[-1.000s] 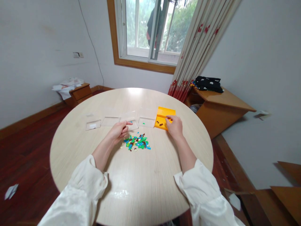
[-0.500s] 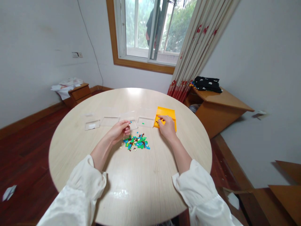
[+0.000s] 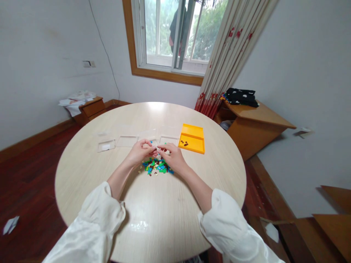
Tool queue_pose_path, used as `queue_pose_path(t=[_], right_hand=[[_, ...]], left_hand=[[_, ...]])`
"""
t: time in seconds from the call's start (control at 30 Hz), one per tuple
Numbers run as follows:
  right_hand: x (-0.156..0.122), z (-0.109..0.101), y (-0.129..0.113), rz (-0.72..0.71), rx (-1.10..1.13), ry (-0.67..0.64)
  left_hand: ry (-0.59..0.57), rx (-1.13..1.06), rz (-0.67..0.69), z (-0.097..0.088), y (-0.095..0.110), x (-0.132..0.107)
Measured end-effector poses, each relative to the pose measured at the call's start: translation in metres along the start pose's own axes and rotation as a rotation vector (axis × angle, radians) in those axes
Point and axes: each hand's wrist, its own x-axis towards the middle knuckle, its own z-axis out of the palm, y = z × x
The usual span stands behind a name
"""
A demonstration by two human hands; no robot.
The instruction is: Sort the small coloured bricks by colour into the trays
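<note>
My left hand (image 3: 140, 152) and my right hand (image 3: 173, 157) meet fingertip to fingertip above a pile of small toy bricks (image 3: 155, 166). The pile mixes green, blue, brown and cream pieces. Both hands are closed in a pinch. Something tiny and pale seems to sit between the fingertips, too small to name. To the right of my right hand lies an open yellow box (image 3: 196, 146) with several brown bricks (image 3: 185, 144) in its front half. Behind the hands, clear plastic boxes stand in a row, partly covered by my fingers.
The clear boxes include a small one (image 3: 99, 147) at the left end and a wider one (image 3: 117, 143) beside it. All stand on a round pale table (image 3: 153, 208). Beyond it are a wooden desk with dark cloth (image 3: 241, 98) and a small cabinet with papers (image 3: 91, 106).
My right hand has moved left from the yellow box to my left hand, uncovering the brown bricks there. My left hand has shifted slightly right.
</note>
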Motion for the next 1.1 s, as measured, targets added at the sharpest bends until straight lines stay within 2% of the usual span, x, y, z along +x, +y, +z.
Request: queue_pose_path(t=[0.13,0.27,0.37,0.5,0.57,0.63,0.77,0.93,1.1], right_hand=[[-0.001,0.0,-0.008,0.035,0.014,-0.04],[0.001,-0.006,-0.007,0.077,0.017,0.014],[0.007,-0.019,0.006,0.161,-0.026,0.11],[0.014,-0.049,0.038,0.287,-0.195,0.252],[0.014,-0.063,0.052,0.363,-0.315,0.275],[0.013,-0.074,0.062,0.414,-0.422,0.259],[0.01,-0.082,0.069,0.475,-0.573,0.177],[0.008,-0.079,0.07,0.482,-0.63,0.138],[0.008,-0.077,0.07,0.476,-0.653,0.142]], left_hand=[[-0.01,0.032,0.024,0.006,-0.001,-0.002],[0.05,0.063,0.062,0.008,0.0,-0.002],[0.128,0.191,0.096,0.004,-0.004,0.002],[0.152,0.471,0.206,0.0,-0.013,0.008],[0.127,0.635,0.285,-0.001,-0.017,0.009],[0.054,0.787,0.35,-0.001,-0.022,0.01],[-0.1,0.995,0.386,-0.004,-0.031,0.011],[-0.145,1.118,0.373,-0.008,-0.034,0.01],[-0.162,1.146,0.399,-0.007,-0.031,0.007]])
